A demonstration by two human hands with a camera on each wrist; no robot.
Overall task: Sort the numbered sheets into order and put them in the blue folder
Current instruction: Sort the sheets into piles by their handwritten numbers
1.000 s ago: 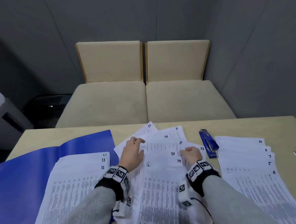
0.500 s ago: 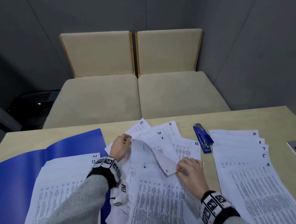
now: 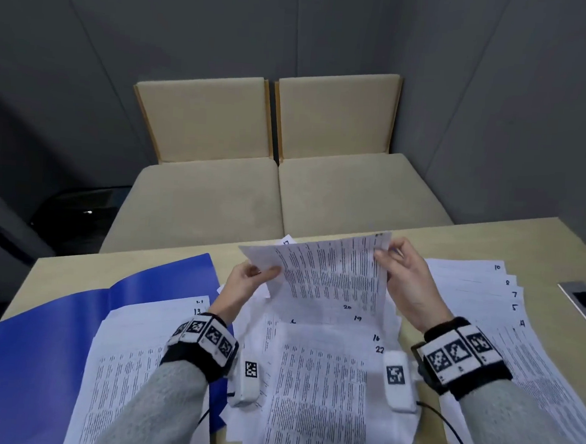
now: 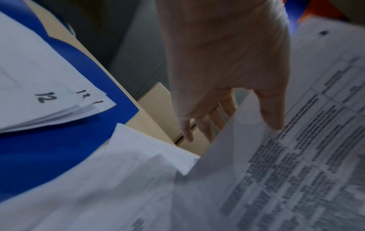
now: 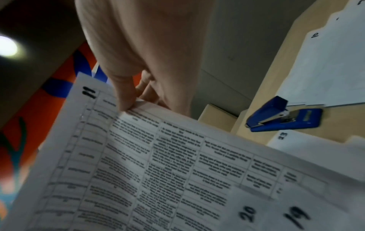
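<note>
Both hands hold one printed sheet (image 3: 329, 272) lifted above the middle pile; it is marked 11 (image 5: 88, 92) in its corner. My left hand (image 3: 243, 284) pinches its left edge, thumb (image 4: 270, 115) on top and fingers underneath. My right hand (image 3: 405, 273) pinches the far right corner, near the 11. Below lies the loose middle pile (image 3: 326, 378) showing 20, 19, 16, 22. The open blue folder (image 3: 48, 337) lies at left with a stack (image 3: 133, 349) topped by 12 and 13. A fanned stack (image 3: 485, 302) showing 10, 8, 7, 5, 4 lies at right.
A blue stapler (image 5: 284, 115) sits on the wooden table (image 3: 472, 236) behind the lifted sheet, beside the right stack. Two beige seats (image 3: 279, 193) stand beyond the far edge. A dark socket panel (image 3: 585, 305) is set into the table at far right.
The sheet that the right hand was peeling up from the middle pile is now lifted clear and held by both hands. The right hand moved up and away; the stapler is now hidden in the head view.
</note>
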